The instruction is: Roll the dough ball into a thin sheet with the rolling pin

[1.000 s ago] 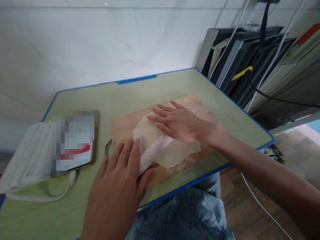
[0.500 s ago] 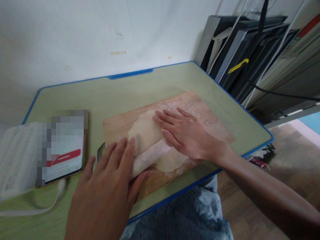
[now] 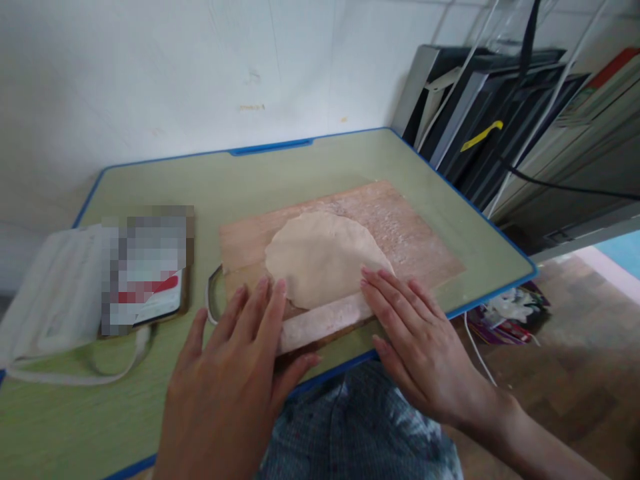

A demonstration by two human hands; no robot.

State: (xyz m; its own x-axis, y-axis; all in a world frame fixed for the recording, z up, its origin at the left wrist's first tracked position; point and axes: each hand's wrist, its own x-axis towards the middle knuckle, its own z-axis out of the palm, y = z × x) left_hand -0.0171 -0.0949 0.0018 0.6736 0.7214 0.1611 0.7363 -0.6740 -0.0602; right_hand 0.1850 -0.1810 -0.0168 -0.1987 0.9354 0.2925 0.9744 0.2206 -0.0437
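A floured rolling pin [image 3: 327, 321] lies along the near edge of a flat, roughly round sheet of dough [image 3: 325, 257]. My left hand [image 3: 235, 360] rests over the pin's left end, its fingers stretched out flat and the thumb apart on the near side. Over the right end lies my right hand [image 3: 415, 333], fingers extended and close together, palm down. Both hands touch the pin from above without wrapping round it. Under the dough is a wooden board [image 3: 420, 243] dusted with flour; a metal handle [image 3: 212, 300] shows at its left side.
The green table [image 3: 200, 183] has a blue rim. On its left are a phone [image 3: 155, 273], partly blurred, a white packet [image 3: 60, 287] and a white cable [image 3: 85, 379]. Dark panels [image 3: 480, 127] lean beyond the right edge. A wall [image 3: 165, 73] stands behind.
The rolling pin has come back toward me, off the middle of the dough to its near edge. My right hand has moved nearer with it, leaving more dough visible. The view has shifted slightly.
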